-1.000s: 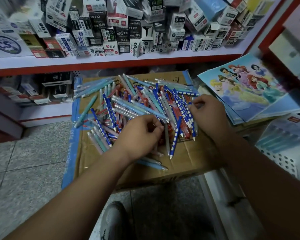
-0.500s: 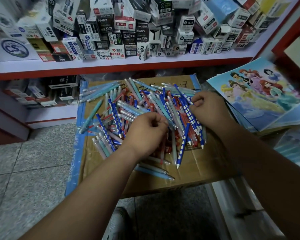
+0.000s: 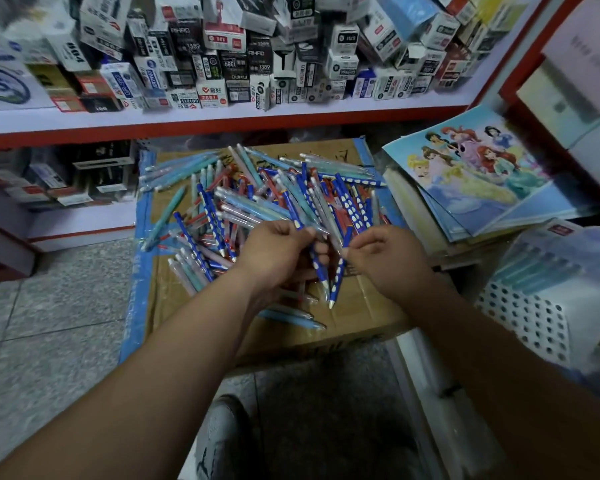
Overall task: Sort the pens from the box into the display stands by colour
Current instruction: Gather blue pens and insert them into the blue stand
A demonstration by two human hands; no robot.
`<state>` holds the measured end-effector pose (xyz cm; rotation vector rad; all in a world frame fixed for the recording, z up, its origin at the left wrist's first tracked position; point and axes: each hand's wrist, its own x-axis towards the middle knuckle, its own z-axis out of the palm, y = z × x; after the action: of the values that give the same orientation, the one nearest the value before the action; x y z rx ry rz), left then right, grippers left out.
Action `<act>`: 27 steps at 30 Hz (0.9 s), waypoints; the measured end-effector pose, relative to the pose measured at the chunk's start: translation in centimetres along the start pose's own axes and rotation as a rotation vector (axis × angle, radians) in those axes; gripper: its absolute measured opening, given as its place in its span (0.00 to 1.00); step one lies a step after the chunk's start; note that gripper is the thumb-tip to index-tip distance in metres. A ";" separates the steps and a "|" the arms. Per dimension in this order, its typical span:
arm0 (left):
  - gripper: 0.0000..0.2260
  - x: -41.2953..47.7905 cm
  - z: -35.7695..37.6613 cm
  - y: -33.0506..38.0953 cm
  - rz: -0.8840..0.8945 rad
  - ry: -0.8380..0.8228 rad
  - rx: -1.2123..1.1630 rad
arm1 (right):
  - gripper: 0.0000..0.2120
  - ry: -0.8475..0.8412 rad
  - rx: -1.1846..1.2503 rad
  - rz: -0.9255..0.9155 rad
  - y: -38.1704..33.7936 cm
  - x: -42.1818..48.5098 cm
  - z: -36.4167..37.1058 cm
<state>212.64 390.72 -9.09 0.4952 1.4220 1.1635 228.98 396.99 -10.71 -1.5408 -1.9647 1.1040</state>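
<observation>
A closed cardboard box point(image 3: 361, 306) is observed on the tiled floor point(image 3: 49, 323), and a loose pile of pens point(image 3: 257, 195) is spread across its top: dark blue barrels with white dots, red barrels, pale blue and teal ones, all crossed over one another. Both hands are recorded at the 6 o'clock edge of the pile, close together but not touching. The left hand point(image 3: 278, 251) is seen with fingers curled round a dotted blue pen point(image 3: 317, 268), whose barrel is held steeply and whose tip is directed toward 6 o'clock; whether more than one pen is enclosed cannot be told. The right hand point(image 3: 385, 261), at 3 o'clock of the left, is noted with thumb and forefinger pinched on a second dotted pen point(image 3: 338, 282), which lies just beside the first, white tip downmost. A few pale blue pens point(image 3: 291, 318) are found on the box lid at 6 o'clock of the left wrist. At 3 o'clock of the box a white perforated holder point(image 3: 527, 317) is noted, with pale blue pens standing in it. A stack of illustrated books point(image 3: 465, 168) is recorded at 2 o'clock, and a shelf of small cartons point(image 3: 222, 64) at 12 o'clock. A shoe point(image 3: 219, 434) is visible at 6 o'clock.
</observation>
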 end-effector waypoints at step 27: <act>0.15 0.3 0.4 -0.6 -0.063 -0.036 0.131 | 0.09 -0.273 0.276 0.013 -0.9 -0.5 0.0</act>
<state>213.15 390.92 -9.68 0.5566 1.4788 1.0111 228.54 396.43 -9.96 -1.3145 -1.8701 1.5875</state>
